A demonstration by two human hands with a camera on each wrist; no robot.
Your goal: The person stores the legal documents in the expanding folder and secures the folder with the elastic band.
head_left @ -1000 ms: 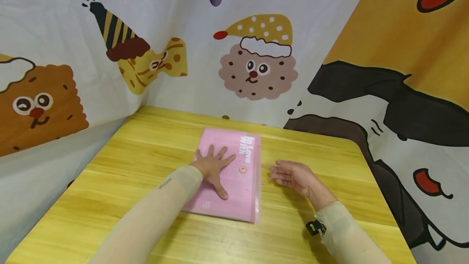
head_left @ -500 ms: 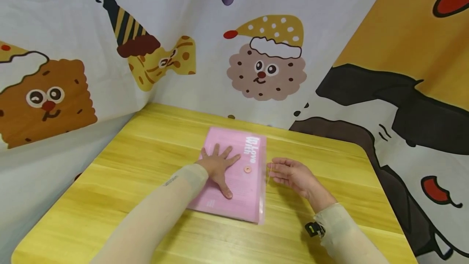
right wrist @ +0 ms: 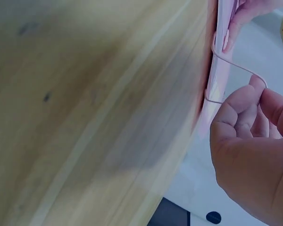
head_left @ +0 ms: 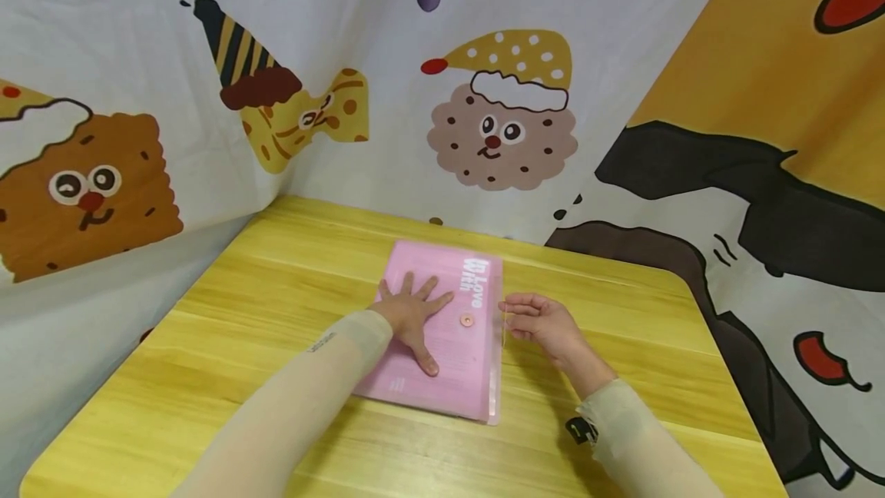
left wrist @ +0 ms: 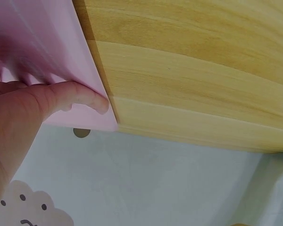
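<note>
A pink plastic document folder (head_left: 442, 375) with white lettering and a small round button (head_left: 467, 320) lies flat on the table. My left hand (head_left: 411, 317) rests on it with the fingers spread, left of the button. Off the folder's right edge, my right hand (head_left: 546, 321) pinches a thin elastic cord (right wrist: 238, 67) between thumb and forefinger. In the right wrist view the cord runs as a loop from the folder's edge to those fingertips. The left wrist view shows the left hand's outer finger (left wrist: 80, 94) near the folder's border.
The yellow wood-grain table (head_left: 263, 306) extends around the folder on all sides. Behind and beside it hangs a white cloth (head_left: 373, 175) printed with cartoon biscuits, close to the table's back edge. A small black device (head_left: 581, 430) is strapped at the right wrist.
The right hand has drawn closer to the folder's right edge, its fingers now pinching the cord more tightly together. The left hand stays on the folder. Earlier, the head view shifted slightly.
</note>
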